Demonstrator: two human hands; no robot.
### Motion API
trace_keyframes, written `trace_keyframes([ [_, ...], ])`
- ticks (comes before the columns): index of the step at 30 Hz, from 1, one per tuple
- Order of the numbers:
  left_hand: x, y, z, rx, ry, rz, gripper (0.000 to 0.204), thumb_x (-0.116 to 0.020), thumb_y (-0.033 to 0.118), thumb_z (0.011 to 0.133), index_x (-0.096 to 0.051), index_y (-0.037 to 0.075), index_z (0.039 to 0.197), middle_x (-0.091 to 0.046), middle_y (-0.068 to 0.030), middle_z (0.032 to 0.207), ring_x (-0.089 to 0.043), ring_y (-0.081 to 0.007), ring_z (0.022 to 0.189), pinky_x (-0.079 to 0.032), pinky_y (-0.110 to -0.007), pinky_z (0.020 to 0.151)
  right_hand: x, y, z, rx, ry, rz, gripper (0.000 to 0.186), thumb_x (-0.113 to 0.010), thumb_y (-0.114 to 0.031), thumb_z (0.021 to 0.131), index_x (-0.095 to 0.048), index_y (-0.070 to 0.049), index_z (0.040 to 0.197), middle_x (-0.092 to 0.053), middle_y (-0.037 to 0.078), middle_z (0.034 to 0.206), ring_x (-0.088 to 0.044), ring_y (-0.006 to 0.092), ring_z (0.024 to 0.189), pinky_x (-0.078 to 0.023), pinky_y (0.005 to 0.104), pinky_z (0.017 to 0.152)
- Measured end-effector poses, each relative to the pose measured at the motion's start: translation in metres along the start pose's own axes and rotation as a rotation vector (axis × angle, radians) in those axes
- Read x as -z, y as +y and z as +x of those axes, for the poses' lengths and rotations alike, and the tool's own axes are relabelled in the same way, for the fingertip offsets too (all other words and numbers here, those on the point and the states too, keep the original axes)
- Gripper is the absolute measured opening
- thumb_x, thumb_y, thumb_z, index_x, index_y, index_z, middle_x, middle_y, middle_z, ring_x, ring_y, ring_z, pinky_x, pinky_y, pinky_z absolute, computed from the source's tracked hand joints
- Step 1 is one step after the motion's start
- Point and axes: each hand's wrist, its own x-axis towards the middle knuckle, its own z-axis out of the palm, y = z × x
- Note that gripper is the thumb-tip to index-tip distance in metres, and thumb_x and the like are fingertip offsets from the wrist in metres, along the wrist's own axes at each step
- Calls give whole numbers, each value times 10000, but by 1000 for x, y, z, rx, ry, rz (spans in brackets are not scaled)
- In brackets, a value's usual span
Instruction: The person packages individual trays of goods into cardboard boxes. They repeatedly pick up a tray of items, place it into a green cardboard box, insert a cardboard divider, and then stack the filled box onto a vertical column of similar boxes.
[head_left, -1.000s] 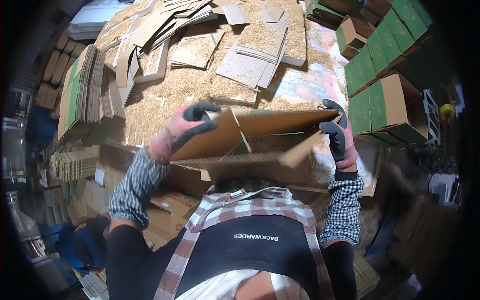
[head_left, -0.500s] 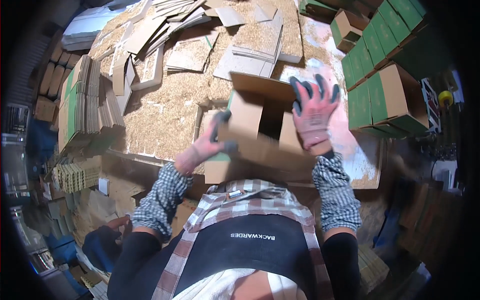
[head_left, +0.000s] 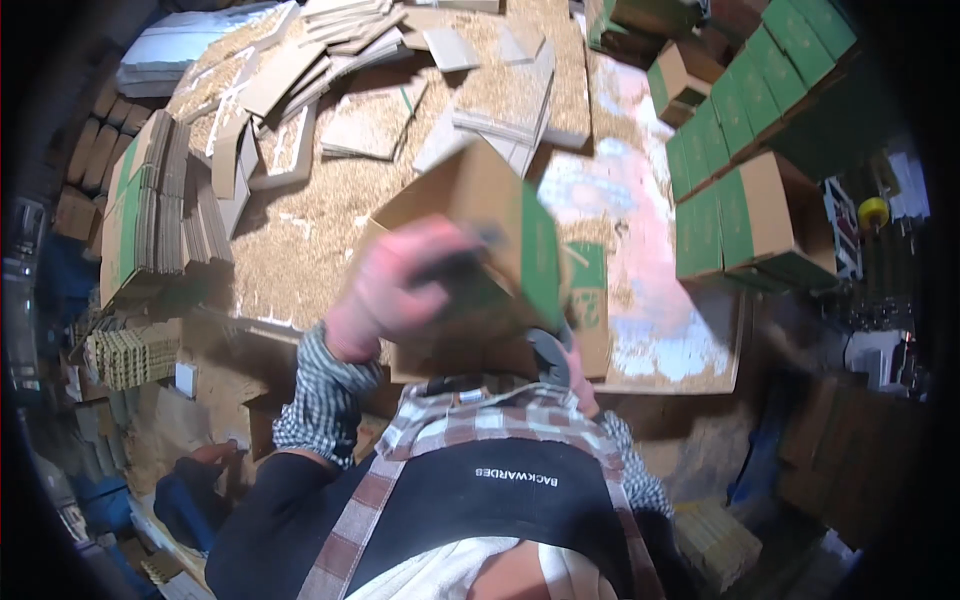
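A brown and green cardboard box (head_left: 540, 262) is tilted in front of me, smeared by motion, with its inside partly showing. My left hand (head_left: 392, 285), in a pink and dark grey glove, has its fingers curled over the box's near left edge. Low at the right, my gloved right hand (head_left: 562, 362) grips the box's lower corner; part of that hand is hidden. Under and beside the box lies another brown and green carton (head_left: 590, 320), mostly covered by it.
Flattened cartons (head_left: 150, 215) stand stacked at the left. Loose cardboard sheets (head_left: 370, 120) lie over the husk-like filling (head_left: 300, 240) on the table. Green and brown boxes (head_left: 755, 220) line the right side. Egg trays (head_left: 130, 355) sit at lower left, near another person's hand (head_left: 215, 453).
The box has been turned and tilted, its green side now facing right. My right hand came down from the far flap to the near lower corner; my left hand closed on the edge.
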Motion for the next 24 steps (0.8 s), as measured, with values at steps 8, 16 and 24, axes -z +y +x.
trace_keyframes([
  [8, -63, -29, -33, 191, -329, -65, 558, -685, 324, 815, -558, 94, 1307, -549, -185, 1304, -544, -334, 1174, -424, -422, 1011, 18, -65, 67, 88, 118, -55, 649, -748, -188, 804, -450, -7, 1352, -553, 172, 1293, -523, 263, 1217, -387, 371, 1062],
  [16, -38, -98, -105, 984, 498, 272, 487, -635, 157, 846, -520, 46, 1307, -650, -247, 1092, -623, -395, 1047, -503, -402, 885, 48, -7, 411, -71, 422, 150, 727, -751, -389, 817, -453, -35, 1377, -486, 182, 1364, -539, 270, 1127, -478, 379, 934],
  [24, -34, -109, -110, 1035, 676, 88, 364, -615, 56, 849, -583, -2, 1206, -674, -153, 1034, -642, -228, 963, -486, -325, 844, -23, -98, 421, 624, 695, -49, 859, -739, -472, 788, -377, -42, 1438, -476, 186, 1401, -474, 327, 1285, -367, 417, 1113],
])
